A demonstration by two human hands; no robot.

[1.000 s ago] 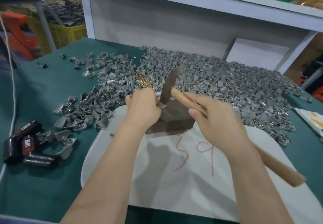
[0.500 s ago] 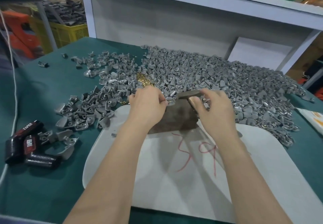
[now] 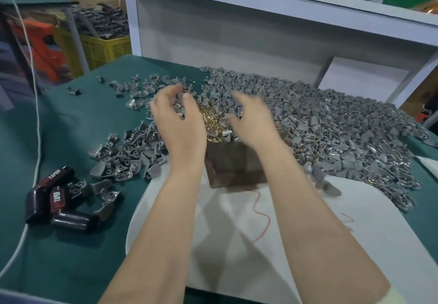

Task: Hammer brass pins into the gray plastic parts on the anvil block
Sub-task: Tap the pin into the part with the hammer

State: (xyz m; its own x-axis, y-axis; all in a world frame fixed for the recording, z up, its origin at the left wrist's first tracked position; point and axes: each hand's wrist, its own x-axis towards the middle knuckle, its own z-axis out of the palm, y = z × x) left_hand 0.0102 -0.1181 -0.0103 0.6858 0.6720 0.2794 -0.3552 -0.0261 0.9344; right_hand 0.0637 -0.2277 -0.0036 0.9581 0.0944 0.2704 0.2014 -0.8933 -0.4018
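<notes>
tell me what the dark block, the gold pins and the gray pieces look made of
Block: dark brown, smooth faces with a dull sheen, probably steel, possibly wood. Pins: bright yellow glints, brass-like metal. Gray pieces: moulded shapes, mostly matte, likely plastic; some faces shine.

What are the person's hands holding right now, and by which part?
Nothing, as far as the blur shows: the left hand and right hand both hover open-fingered over the brass pins and gray plastic parts.
</notes>
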